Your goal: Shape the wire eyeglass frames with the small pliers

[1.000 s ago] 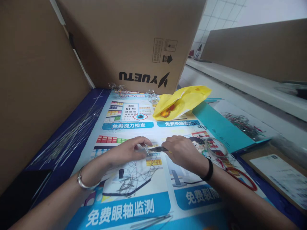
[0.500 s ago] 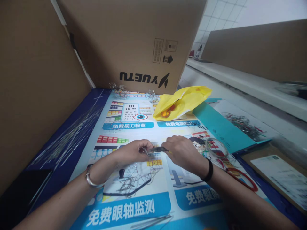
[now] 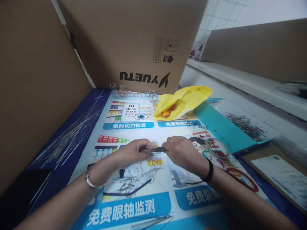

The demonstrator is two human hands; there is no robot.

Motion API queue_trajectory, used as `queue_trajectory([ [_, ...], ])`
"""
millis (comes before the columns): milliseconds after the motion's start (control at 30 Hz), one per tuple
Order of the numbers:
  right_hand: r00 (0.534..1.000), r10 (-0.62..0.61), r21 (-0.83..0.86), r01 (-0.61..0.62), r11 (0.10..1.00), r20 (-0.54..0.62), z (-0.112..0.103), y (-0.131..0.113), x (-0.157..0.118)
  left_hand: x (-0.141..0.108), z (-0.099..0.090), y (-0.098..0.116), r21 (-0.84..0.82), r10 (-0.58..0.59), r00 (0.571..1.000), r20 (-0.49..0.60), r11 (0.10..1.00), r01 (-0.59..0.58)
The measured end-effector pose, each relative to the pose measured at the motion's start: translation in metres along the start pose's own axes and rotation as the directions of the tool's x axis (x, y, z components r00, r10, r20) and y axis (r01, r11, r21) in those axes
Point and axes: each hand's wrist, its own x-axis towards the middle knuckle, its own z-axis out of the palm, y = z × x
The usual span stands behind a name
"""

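My left hand (image 3: 137, 150) pinches a thin piece of wire (image 3: 144, 150) between thumb and fingers, over the printed sheet. My right hand (image 3: 181, 152) is wrapped round a pair of pliers (image 3: 158, 149), whose dark, narrow jaws point left and meet the wire at my left fingertips. A trace of yellow handle shows under the right hand; the rest is hidden in the palm. Below the hands lies a loose tangle of fine bent wires (image 3: 134, 180). Nearer to me is a small bundle of straight wires (image 3: 153, 222).
Long straight wires (image 3: 69, 137) lie at the left beside a dark flat object (image 3: 26, 185). A yellow bag (image 3: 184, 100) stands beyond the hands. On the right are a teal box (image 3: 220, 127) with wire pieces, a wire coil (image 3: 217, 148) and a red ring (image 3: 244, 180). Cardboard (image 3: 134, 41) walls the back.
Both hands stay in nearly the same place, with the pliers still at the left fingertips. The left fingers and the wire have shifted very slightly.
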Motion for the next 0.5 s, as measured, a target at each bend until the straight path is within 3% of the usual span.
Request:
queue_trajectory([
  [500, 1.000, 0.009, -0.014, -0.009, 1.000, 0.005, 0.0030, 0.0011, -0.0007, -0.0035, -0.0056, -0.0016, 0.106, 0.019, 0.996, -0.089, 0.994, -0.010],
])
